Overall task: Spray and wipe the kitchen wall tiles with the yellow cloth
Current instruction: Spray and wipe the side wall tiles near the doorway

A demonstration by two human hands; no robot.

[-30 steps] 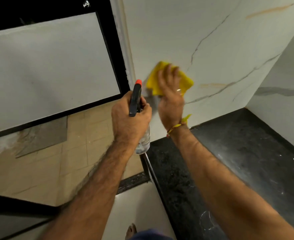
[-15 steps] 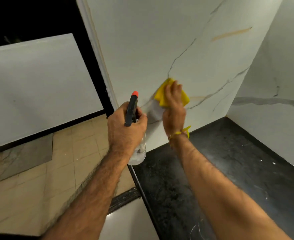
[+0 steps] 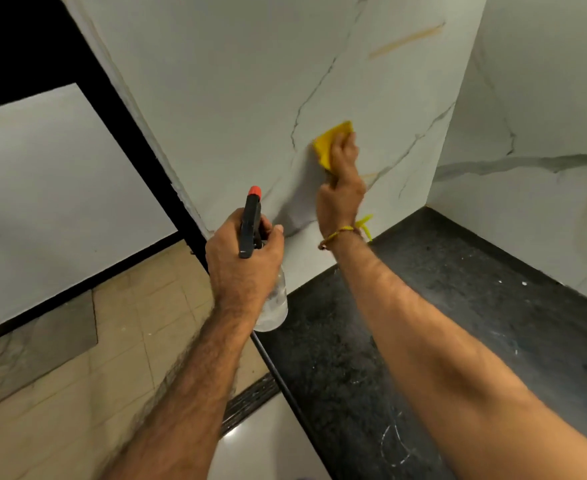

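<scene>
Two hands work at a tiled wall (image 3: 250, 81). Left hand (image 3: 243, 258) has its grip clamped on a spray bottle (image 3: 250, 220), nozzle toward the tiles, ready. Right hand (image 3: 342, 188) presses the cloth (image 3: 330, 142) flat to the wall, above the table (image 3: 458, 323); open tile above, corner rightward.

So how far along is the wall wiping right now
Mid-job. The right hand presses the yellow cloth against the marble-look wall tile, so wiping is in hand. The left hand grips the spray bottle, ready for more. Left to do, probably: the orange streak higher up and the side wall.
</scene>
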